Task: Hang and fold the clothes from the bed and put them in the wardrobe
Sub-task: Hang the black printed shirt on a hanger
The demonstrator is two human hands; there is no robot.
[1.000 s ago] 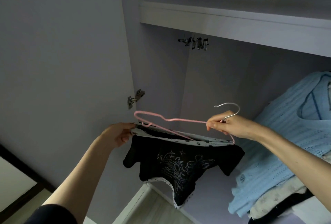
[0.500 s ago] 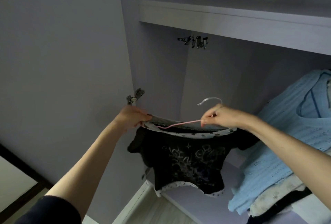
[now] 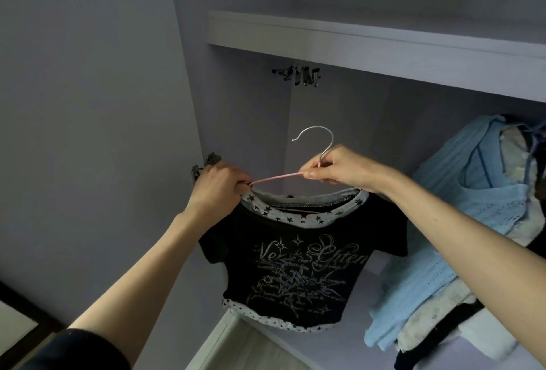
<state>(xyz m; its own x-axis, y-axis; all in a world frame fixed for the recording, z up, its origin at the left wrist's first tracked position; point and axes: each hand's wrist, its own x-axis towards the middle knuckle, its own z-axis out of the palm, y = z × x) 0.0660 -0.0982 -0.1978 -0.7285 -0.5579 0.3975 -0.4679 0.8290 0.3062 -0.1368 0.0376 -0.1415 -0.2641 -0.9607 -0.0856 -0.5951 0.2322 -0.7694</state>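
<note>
Open wardrobe (image 3: 369, 41), blue top (image 3: 461, 216) hanging at right. Black shirt (image 3: 295, 269) draped on pink hanger (image 3: 277, 176), held up inside. Left hand (image 3: 217, 189) gripping hanger end and collar; right hand (image 3: 339, 170) pinching hanger below hook.

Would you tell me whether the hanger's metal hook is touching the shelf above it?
Apart: the head view shows wardrobe wall between the hook and the shelf.
</note>
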